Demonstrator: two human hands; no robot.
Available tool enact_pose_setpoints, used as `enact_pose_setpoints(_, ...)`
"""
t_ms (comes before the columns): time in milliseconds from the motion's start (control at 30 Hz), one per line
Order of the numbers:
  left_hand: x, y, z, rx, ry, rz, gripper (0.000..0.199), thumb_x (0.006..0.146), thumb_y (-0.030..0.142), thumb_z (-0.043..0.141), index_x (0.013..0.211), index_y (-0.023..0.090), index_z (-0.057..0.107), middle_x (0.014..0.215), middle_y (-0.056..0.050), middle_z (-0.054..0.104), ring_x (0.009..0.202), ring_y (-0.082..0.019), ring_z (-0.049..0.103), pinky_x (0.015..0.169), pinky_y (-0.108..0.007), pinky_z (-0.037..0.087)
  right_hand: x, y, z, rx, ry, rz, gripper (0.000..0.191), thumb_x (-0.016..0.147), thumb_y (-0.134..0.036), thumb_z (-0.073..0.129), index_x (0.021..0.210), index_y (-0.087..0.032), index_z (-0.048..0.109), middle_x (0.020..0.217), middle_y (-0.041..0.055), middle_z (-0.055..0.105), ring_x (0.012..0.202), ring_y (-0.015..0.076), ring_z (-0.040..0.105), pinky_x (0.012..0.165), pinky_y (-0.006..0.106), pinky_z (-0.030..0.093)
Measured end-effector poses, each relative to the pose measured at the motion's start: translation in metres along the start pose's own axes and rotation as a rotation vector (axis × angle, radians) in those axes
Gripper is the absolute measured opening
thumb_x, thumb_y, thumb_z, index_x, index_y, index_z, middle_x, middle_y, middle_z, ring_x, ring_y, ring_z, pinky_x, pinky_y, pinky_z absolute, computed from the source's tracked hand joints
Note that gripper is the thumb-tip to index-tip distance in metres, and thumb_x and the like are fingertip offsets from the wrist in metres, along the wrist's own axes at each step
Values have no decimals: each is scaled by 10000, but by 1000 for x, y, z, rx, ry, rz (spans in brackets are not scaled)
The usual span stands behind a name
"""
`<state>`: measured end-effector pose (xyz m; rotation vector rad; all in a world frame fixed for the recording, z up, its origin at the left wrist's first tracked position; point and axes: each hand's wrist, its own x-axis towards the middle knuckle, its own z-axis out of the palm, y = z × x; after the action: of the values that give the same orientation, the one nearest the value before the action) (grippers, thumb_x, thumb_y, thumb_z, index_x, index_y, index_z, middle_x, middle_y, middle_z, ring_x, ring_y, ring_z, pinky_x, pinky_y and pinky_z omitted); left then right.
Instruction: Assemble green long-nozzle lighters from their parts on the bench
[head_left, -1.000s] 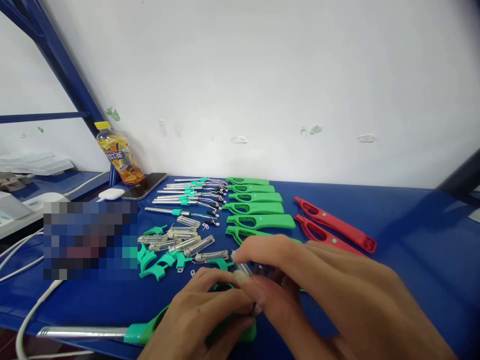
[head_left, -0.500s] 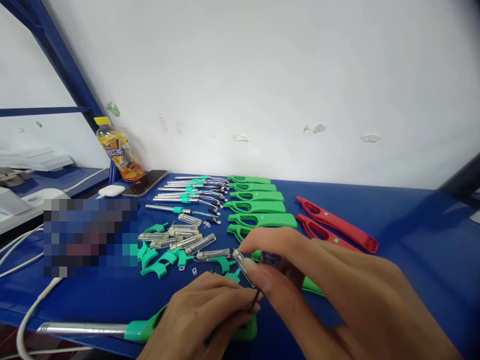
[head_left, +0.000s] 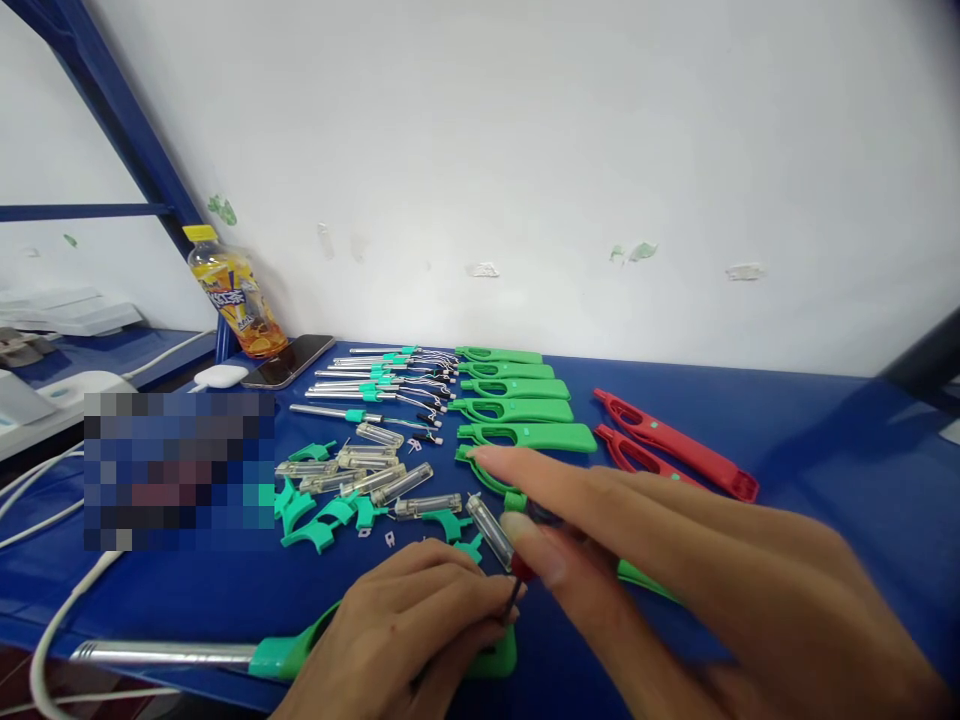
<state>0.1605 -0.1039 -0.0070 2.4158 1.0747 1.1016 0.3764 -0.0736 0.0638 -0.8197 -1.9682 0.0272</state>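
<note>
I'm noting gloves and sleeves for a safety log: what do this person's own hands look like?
Both the left hand and right hand are bare: no gloves, rings or markings show. No sleeve or cable is visible on either.

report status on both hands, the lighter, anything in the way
Left hand over green lighter. Right hand gripping screwdriver, shaft angled down to left hand. Clear fuel tank close by the shaft.

Okay so the right hand (head_left: 697,570) now has its index finger spread farther from the thumb, the clear tube (head_left: 491,532) is less covered, and a red part (head_left: 524,568) shows beside the thumb.
</note>
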Motion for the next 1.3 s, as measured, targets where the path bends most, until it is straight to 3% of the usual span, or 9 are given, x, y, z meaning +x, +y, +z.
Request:
enact_pose_setpoints(167,-5,-6,2,25,10,31,269,1121,102,608,1294,252,749,1032,-9,867,896,-191,809,941,-277,677,-5,11,2,-29,91,-115,287,1177,-453,584,1261,-361,843,926,-1,902,571,189,808,535,241,673)
enact_pose_setpoints(333,-6,-7,3,84,34,89,223,1181,177,543,1281,204,741,977,-14,843,830,-168,776,974,-291,685,-6,13,5,-21,123,-146,241,1164,-376,644,1316,-314,820,1064,13,912,661,181,850,570,208,686)
enact_pose_setpoints(500,-2,-3,2,133,34,115,267,1202,179,492,1248,163,755,959,-14,834,793,-152,739,946,-275,688,-4,10,6,-2,118,-168,222,1168,-337,643,1298,-254,803,1063,19,912,675,164,849,656,193,697)
enact_pose_setpoints(667,0,0,1,159,49,129,292,1214,201,473,1258,179,762,933,-14,835,765,-155,756,880,-261,693,-5,12,5,-14,126,-151,225,1161,-340,654,1279,-239,817,1047,30,912,626,175,835,624,218,699)
enact_pose_setpoints(833,4,3,-1,153,109,170,283,1206,195,505,1340,248,749,910,16,838,770,-152,800,817,-232,685,-6,9,-2,38,94,-153,179,1157,-332,667,1249,-269,807,1005,4,908,641,168,838,677,216,720)
enact_pose_setpoints(1000,4,4,1,163,109,153,288,1219,232,485,1351,252,740,929,13,844,760,-162,789,771,-245,675,0,-6,-17,31,-73,-27,102,1108,-286,748,1192,-262,801,942,-7,895,768,193,871,835,249,738)
enact_pose_setpoints(1200,2,9,4,162,120,115,337,1245,271,393,1347,277,714,934,22,849,783,-180,777,750,-281,666,4,-18,-28,79,-106,-22,143,1114,-265,688,1135,-262,830,1008,3,888,750,187,842,731,266,715)
enact_pose_setpoints(1300,3,10,4,151,116,81,359,1243,259,377,1244,265,737,915,15,842,795,-177,783,753,-272,667,5,-16,-25,138,-149,1,86,1085,-234,727,1071,-214,809,967,1,874,699,162,806,772,280,701)
